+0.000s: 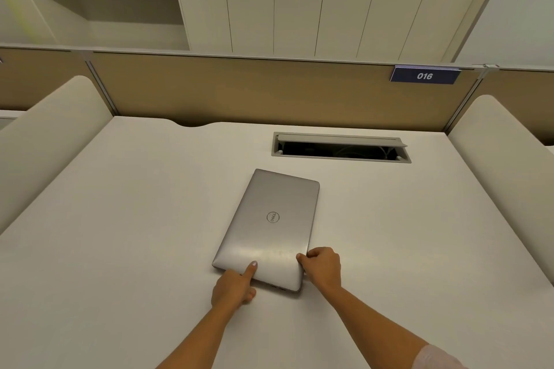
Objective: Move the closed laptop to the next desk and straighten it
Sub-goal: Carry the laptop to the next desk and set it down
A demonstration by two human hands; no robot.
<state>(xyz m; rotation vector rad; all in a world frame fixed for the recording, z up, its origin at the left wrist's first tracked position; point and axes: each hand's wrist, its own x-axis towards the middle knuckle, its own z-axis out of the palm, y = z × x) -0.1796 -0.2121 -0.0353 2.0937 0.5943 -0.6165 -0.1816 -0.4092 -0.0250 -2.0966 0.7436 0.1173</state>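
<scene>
A closed silver laptop (269, 225) lies flat on the white desk (120, 234), turned so its long sides run away from me and lean a little to the right. My left hand (235, 286) grips its near edge, thumb on the lid and fingers curled below. My right hand (322, 268) holds the near right corner, thumb on top and fingers along the side edge.
An open cable hatch (340, 147) sits in the desk beyond the laptop. A tan partition (254, 90) with a blue "016" sign (424, 75) closes the back. Rounded white dividers stand at the left (45, 135) and the right (503, 153). White cabinets rise behind.
</scene>
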